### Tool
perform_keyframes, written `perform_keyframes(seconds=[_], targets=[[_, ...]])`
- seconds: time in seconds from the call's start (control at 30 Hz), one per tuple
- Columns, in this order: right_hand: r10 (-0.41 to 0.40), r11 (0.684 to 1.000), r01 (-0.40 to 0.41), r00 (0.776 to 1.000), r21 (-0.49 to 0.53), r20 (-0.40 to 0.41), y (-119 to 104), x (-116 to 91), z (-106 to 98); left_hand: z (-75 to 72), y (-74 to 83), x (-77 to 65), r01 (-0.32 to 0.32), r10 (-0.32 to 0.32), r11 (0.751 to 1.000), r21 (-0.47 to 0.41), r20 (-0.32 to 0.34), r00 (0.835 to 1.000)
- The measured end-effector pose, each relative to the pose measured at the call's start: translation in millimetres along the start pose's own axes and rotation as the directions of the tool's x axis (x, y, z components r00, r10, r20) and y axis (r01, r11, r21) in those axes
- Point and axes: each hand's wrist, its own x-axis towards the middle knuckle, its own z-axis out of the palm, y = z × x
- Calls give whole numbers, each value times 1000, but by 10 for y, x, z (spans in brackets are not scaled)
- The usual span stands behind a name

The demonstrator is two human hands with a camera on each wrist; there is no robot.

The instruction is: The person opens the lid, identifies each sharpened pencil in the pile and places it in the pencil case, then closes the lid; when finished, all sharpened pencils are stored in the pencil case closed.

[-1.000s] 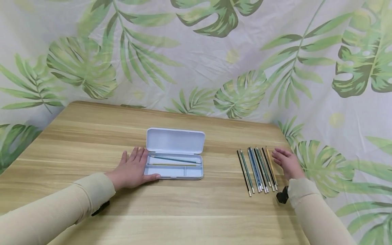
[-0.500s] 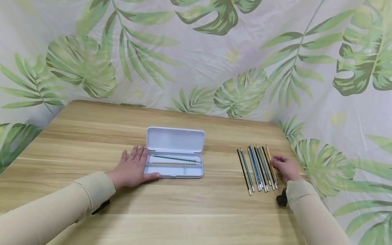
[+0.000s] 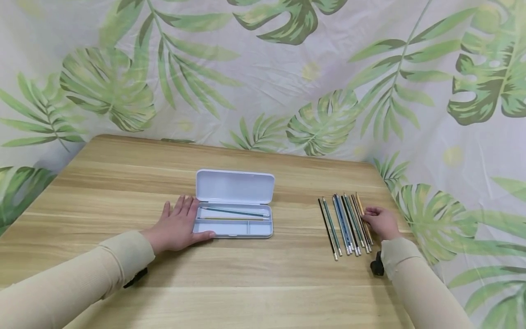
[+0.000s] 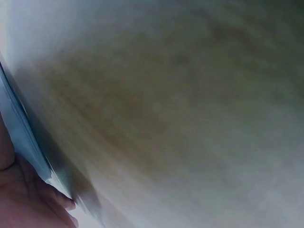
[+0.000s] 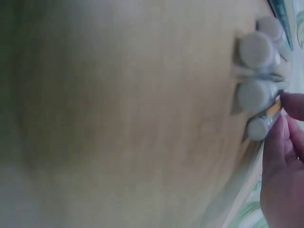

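Left hand (image 3: 174, 228), fingers straight, braces pencil case (image 3: 235, 187), apparently for steadiness; right hand (image 3: 382, 222), fingertips closed, pinches orange pencil (image 3: 359, 201)

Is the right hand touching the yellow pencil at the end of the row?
Touching. The right wrist view shows the right hand pinching the yellow pencil, pressed on it from both sides.
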Motion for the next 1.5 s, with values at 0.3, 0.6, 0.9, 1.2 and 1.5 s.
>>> perform_keyframes(seconds=[0.3, 0.6, 0.9, 1.2, 1.5], targets=[[-41, 972, 37, 999, -234, -12, -98, 2, 9, -20, -1, 5, -16, 16, 1000, 8, -17, 1000], [14, 980, -14, 1000, -198, 0, -130, 58, -5, 4, -10, -23, -6, 6, 1000, 8, -6, 1000], [-54, 988, 44, 997, -148, -62, -392, 124, -160, -6, -1, -16, -11, 11, 1000, 7, -10, 1000], [-219, 971, 218, 976, 98, 4, -948, 137, 67, -38, 12, -50, -19, 19, 1000, 13, -19, 1000], [-375, 910, 321, 906, 261, 197, -1646, 1, 582, -3, -29, -32, -16, 16, 1000, -6, -23, 1000]])
